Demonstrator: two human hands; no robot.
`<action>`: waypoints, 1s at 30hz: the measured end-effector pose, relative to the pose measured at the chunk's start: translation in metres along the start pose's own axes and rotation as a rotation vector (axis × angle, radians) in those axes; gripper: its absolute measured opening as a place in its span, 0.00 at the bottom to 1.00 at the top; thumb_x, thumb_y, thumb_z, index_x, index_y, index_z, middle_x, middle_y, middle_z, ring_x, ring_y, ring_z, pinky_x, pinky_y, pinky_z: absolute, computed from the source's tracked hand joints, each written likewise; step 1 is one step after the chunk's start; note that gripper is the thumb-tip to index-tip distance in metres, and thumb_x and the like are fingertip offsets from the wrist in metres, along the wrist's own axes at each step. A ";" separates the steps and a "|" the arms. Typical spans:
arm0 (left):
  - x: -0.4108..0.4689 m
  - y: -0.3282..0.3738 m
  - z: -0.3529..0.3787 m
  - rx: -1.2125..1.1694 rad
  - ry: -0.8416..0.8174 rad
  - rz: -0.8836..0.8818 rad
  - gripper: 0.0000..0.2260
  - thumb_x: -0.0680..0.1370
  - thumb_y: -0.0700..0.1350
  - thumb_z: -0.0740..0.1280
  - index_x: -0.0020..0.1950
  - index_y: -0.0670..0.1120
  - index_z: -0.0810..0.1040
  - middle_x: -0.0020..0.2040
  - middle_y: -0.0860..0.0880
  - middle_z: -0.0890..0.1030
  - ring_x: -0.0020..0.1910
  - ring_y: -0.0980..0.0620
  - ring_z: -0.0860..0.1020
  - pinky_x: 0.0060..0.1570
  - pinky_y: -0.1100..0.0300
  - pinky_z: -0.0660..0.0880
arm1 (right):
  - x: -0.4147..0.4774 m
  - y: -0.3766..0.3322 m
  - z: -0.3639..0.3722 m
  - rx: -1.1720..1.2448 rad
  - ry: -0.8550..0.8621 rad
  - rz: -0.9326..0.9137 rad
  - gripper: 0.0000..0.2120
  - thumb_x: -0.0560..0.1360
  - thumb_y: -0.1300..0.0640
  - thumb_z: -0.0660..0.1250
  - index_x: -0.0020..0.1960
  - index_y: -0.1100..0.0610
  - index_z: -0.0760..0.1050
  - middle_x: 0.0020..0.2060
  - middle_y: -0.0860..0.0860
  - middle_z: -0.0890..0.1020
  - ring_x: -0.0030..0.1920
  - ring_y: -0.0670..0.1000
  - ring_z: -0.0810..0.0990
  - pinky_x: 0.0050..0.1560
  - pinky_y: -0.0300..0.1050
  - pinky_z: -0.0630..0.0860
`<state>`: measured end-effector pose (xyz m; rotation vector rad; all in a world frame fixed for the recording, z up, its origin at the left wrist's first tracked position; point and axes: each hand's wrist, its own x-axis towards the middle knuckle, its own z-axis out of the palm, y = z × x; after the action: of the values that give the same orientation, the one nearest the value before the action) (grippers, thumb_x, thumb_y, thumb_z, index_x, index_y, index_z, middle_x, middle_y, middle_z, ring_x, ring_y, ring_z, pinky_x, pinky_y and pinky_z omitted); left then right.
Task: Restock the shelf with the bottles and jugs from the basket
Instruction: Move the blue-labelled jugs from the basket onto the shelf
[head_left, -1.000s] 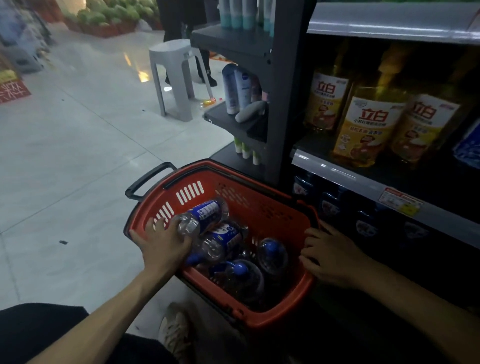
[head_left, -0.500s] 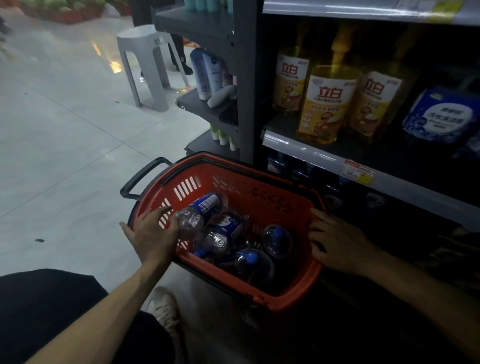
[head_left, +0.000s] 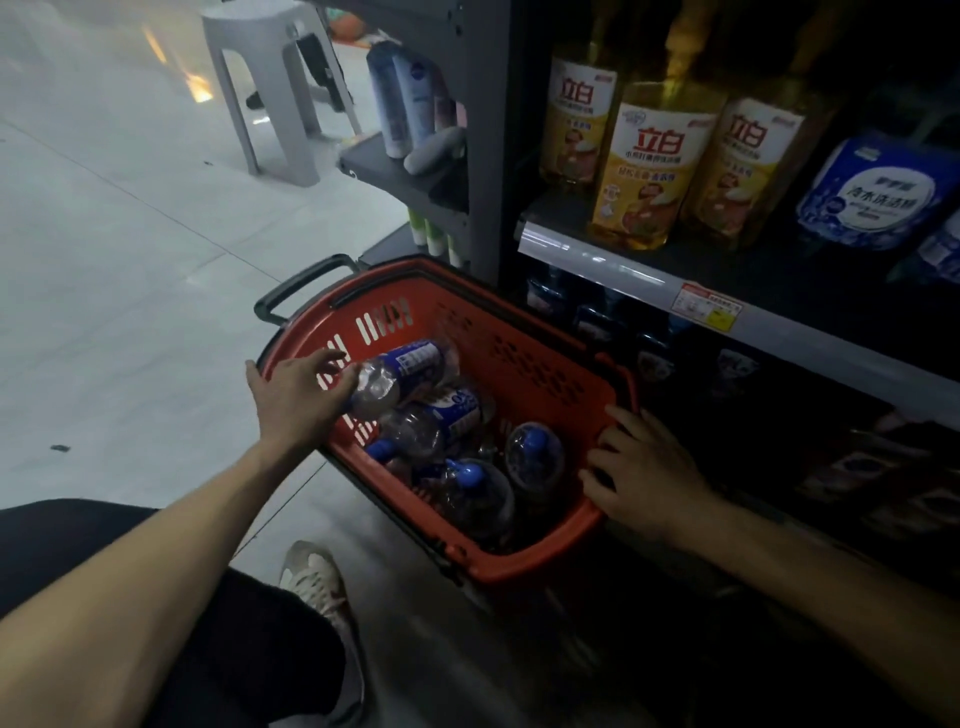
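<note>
Head view, looking down. Red basket sits on the floor, hard against the foot of the shelf. I take the basket as my landmark.

Inside the basket:
- The top bottle is clear with a blue label. It lies on its side high on the pile at the left end, clear end toward the left rim.
- The second bottle is just beneath it and touching it, also on its side.
- At the near end are two jugs with blue caps, side by side.

Left hand: over the basket's left rim, fingers spread and mostly straight, gripping nothing. The fingertips reach the clear end of the top bottle; I cannot tell whether they touch it.

Right hand: on the basket's right rim, fingers loosely bent with the tips on the red edge, not wrapped round anything I can see. The jugs are just inside the wall from this hand. Both bottles lie between the two hands, nearer the left one.

Above the basket, on the shelf board, yellow bottles with white-and-red labels stand upright in a row, with a blue pouch at their right. Level with the basket, under that board, I see dark containers too dim to identify.

Beyond the basket's far left corner a grey stool stands on the floor. On the near side of the basket is a pale shoe.
</note>
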<state>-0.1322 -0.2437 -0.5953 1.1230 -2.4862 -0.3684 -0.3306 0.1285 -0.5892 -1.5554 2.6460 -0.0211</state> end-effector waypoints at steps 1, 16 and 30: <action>-0.001 0.000 -0.001 0.040 -0.029 0.008 0.25 0.79 0.69 0.59 0.62 0.54 0.82 0.53 0.53 0.86 0.62 0.49 0.81 0.75 0.29 0.47 | -0.001 -0.001 0.000 -0.013 -0.007 0.000 0.32 0.74 0.37 0.45 0.51 0.50 0.85 0.59 0.50 0.83 0.77 0.55 0.65 0.79 0.60 0.54; -0.045 0.101 0.036 0.208 -0.518 0.630 0.31 0.77 0.67 0.64 0.76 0.54 0.72 0.70 0.48 0.77 0.67 0.44 0.77 0.61 0.50 0.76 | 0.002 -0.002 -0.019 -0.146 -0.192 -0.054 0.41 0.70 0.34 0.34 0.65 0.46 0.77 0.70 0.53 0.73 0.80 0.58 0.55 0.79 0.64 0.42; -0.048 0.162 0.107 0.093 -0.757 0.541 0.26 0.79 0.48 0.70 0.77 0.54 0.70 0.72 0.45 0.72 0.66 0.41 0.77 0.59 0.49 0.76 | -0.005 0.005 -0.036 -0.089 -0.308 -0.113 0.37 0.77 0.32 0.37 0.71 0.45 0.73 0.76 0.50 0.67 0.81 0.56 0.48 0.79 0.64 0.42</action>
<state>-0.2571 -0.0944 -0.6392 0.2999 -3.3461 -0.5963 -0.3352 0.1351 -0.5538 -1.5851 2.3492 0.3090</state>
